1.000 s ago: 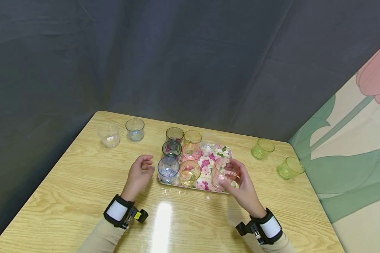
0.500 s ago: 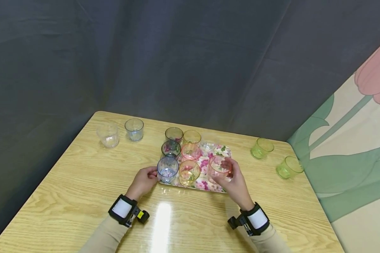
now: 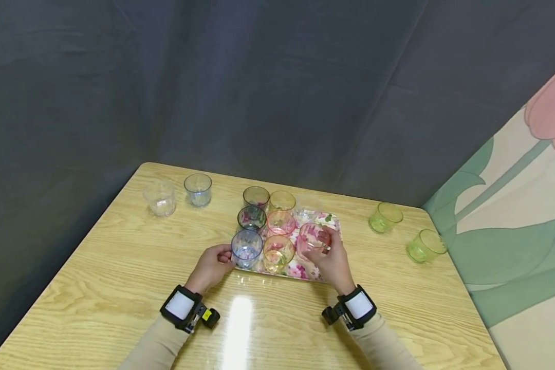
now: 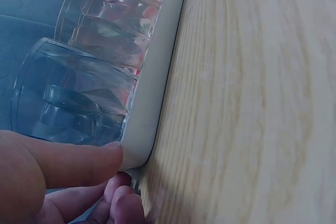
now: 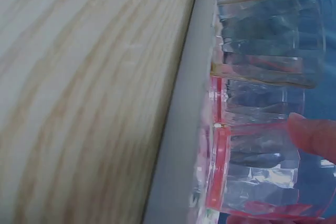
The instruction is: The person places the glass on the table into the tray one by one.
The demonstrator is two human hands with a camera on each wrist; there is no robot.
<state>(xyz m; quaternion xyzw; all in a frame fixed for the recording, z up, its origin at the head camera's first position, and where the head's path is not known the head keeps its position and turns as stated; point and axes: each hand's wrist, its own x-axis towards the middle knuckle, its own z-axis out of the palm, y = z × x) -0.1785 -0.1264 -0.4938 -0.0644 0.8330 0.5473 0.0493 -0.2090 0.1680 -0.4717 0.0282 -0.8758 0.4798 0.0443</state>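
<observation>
Here we see the right hand (image 3: 334,263) gripping a pink cup (image 3: 311,237) on the floral tray (image 3: 300,271), the left hand (image 3: 210,267) pinching the tray's corner; probably light and slippery, the cup suits a side hold.

Left hand's outer side: open table (image 3: 134,277), wide enough to pass.
Ahead of the left hand (image 3: 210,267): a free lane, pale blue glass (image 3: 198,191) to its left, dark glass (image 3: 252,220) to its right.
Left fingertips, inward: blocked by the tray (image 4: 152,82) corner and blue glass (image 3: 247,249).
Between the wrists: open wood along the tray's near side.
Right hand (image 3: 333,259), inward: pink glass (image 3: 311,239) in its grip, then a narrow gap before the amber glass (image 3: 279,254).
Ahead of the pink glass: clear glass (image 3: 308,209) close behind.
Right hand's outer side: open wood as far as two green glasses (image 3: 386,218).
</observation>
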